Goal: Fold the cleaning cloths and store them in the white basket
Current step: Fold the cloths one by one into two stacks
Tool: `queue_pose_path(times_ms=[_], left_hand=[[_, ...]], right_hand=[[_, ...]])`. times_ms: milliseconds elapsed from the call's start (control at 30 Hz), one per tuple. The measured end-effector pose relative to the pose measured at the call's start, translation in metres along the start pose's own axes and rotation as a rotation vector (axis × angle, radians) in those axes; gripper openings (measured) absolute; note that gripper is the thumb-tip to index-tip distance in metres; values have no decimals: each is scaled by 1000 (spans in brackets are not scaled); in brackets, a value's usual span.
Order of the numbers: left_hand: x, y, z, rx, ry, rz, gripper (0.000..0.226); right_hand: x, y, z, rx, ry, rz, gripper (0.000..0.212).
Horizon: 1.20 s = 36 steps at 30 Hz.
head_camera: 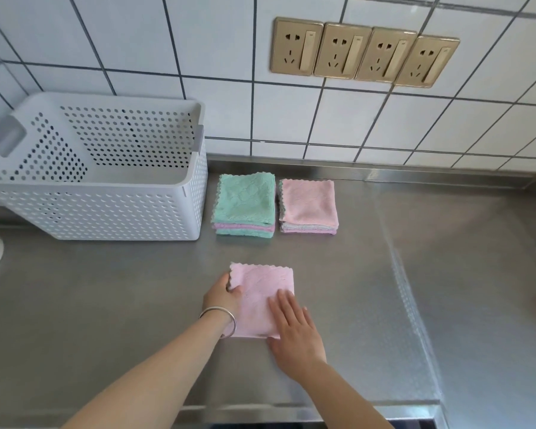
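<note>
On the counter [384, 274], two folded stacks [244, 209], one pink cloth [257, 292].

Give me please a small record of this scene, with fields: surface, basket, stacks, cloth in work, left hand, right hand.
surface: steel counter below a tiled wall
basket: white basket at left rear, no cloth visible inside
stacks: green-topped stack next to the basket; pink-topped stack to its right
cloth in work: pink cloth, folded, flat on the counter
left hand: grips the cloth's left edge
right hand: lies flat, pressing the cloth's right part
</note>
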<state>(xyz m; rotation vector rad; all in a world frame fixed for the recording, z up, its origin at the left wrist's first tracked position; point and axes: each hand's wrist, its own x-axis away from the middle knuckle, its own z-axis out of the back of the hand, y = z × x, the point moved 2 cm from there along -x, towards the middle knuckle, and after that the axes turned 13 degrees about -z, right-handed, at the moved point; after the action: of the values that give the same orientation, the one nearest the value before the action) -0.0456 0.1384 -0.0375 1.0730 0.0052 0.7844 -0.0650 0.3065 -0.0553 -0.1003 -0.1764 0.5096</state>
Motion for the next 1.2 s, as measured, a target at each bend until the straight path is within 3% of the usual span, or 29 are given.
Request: queue_pose_path(times_ms=[100,233,367,567,733,833,933,1033,1100,1200], left_hand=[[-1,-6,-2,-13,32,-2,40],[-3,-9,-4,-124,48,5,42],[-1,-11,-4,-267,98,8,40],[2,-19,-8,-399,198,15,46],[4,-20,-11,-470,236,14,40],[4,-19,-11,-520,239,32,38],[3,-20,-9,-545,212,63,38],[3,-18,-7,-571,155,81,39],[3,-16,-8,-567,125,88,37],[7,-8,-6,-419,134,38,28]], right_hand=[[0,-2,-2,8,-6,-8,91],[1,-4,-3,52,-2,-53,71],[2,-4,-11,55,2,-71,77],[-26,-16,5,31,6,-18,61],[-46,-12,7,142,-212,-1,92],[-45,-12,3,158,-253,-43,91],[-44,-13,7,-36,-113,-141,63],[-43,-5,15,-397,-47,-413,60],[-46,1,14,-565,-205,-708,42],[-49,7,17,-656,-365,-788,20]])
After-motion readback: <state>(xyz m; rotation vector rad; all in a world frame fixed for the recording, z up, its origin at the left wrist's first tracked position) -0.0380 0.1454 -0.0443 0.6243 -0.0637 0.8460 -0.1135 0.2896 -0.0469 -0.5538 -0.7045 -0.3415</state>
